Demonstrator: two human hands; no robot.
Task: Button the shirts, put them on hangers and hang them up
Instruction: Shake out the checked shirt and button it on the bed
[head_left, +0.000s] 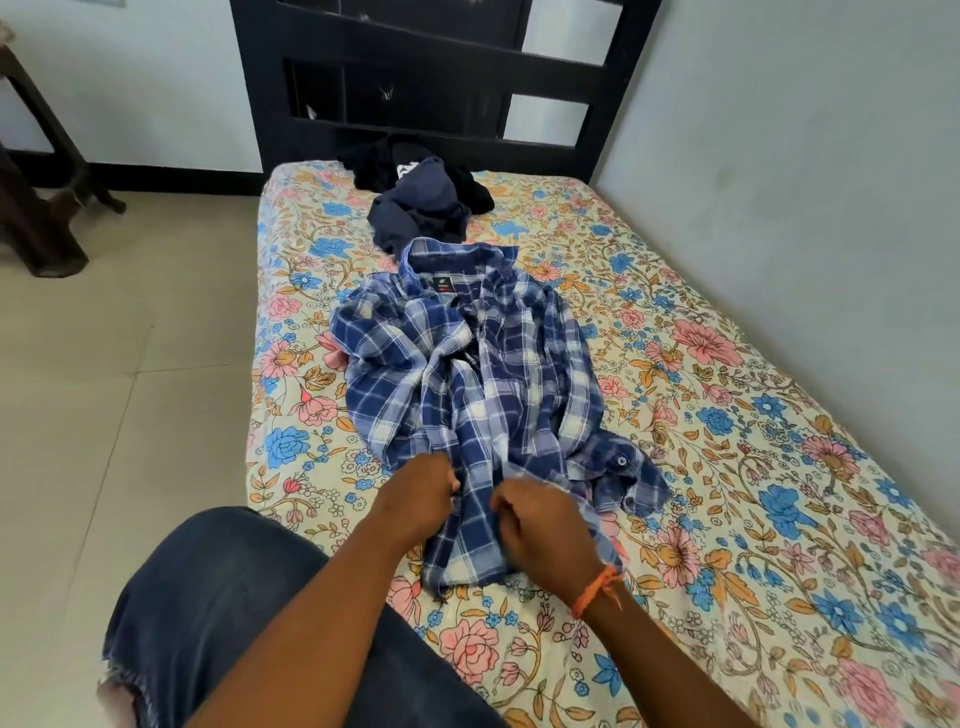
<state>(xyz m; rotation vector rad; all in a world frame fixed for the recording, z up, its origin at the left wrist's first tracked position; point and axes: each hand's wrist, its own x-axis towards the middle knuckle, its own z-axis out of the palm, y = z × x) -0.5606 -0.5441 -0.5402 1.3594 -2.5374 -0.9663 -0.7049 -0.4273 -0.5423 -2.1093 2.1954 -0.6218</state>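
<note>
A blue and white plaid shirt (483, 379) lies crumpled on the floral bedsheet (727, 467), collar toward the headboard and hem toward me. My left hand (415, 499) pinches the shirt's left front edge near the hem. My right hand (545, 525), with an orange thread at the wrist, grips the right front edge beside it. Both hands sit close together over the lower placket. Behind the plaid shirt lies a heap of dark navy and black clothes (421, 202). No hanger is in view.
A black headboard (441, 78) stands at the far end of the bed. A pale wall (805, 182) runs along the right side. Tiled floor (130, 364) lies left, with dark furniture legs (41, 208) at the far left. My knee in denim shorts (218, 613) is at the bed's near corner.
</note>
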